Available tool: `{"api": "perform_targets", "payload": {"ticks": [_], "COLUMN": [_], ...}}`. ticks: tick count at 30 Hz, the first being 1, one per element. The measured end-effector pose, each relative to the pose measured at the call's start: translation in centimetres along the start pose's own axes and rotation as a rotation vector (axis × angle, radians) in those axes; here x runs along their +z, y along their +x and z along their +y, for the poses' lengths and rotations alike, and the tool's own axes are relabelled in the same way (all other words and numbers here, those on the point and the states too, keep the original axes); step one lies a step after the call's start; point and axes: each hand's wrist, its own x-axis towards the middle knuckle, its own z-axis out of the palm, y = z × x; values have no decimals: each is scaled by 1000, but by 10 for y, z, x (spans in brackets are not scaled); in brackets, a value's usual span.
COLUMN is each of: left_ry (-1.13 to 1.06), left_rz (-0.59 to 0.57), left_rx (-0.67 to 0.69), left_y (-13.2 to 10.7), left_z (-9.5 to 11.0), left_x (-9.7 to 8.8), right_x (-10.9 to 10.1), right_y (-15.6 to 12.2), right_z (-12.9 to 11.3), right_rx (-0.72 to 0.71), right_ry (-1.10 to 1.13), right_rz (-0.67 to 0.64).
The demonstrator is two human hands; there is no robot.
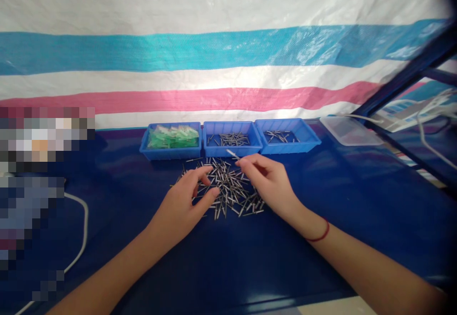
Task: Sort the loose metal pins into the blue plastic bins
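Jutting from right grip (pixel 269 177): rivet (pixel 233 154)

Metal pins (pixel 228 182) lie in a loose heap across a dark blue table (pixel 221 267). Around them, three blue bins (pixel 214 152) stand in a row from 10 through 2 o'clock, a clear plastic lid (pixel 352 132) rests farther out at 2, and a white cable (pixel 86 224) curves at 8.
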Motion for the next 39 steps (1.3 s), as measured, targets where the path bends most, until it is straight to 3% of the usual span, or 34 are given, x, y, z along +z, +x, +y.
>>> {"api": "perform_targets", "payload": {"ticks": [5,10,15,21,30,39], "left_ry": [90,239,389,511,571,571], "left_rz": [-91,-167,-227,-225,-205,-208], "left_rx": [82,176,198,220,243,232], "left_y": [0,-1,-1,-2,-2,0], "left_z": [-4,-10,-11,-7,-9,-8], "left_x": [-3,-1,-1,0,-2,-7], "right_x": [-27,-41,-26,-7,0,2], "right_y": [27,37,26,9,-4,-8], "right_z": [5,0,-2,4,1,1], "right_rx": [149,261,297,277,-71,-161], "right_ry": [343,439,503,374,-136,-265], "right_rz": [335,396,274,71,-102,-202]}}
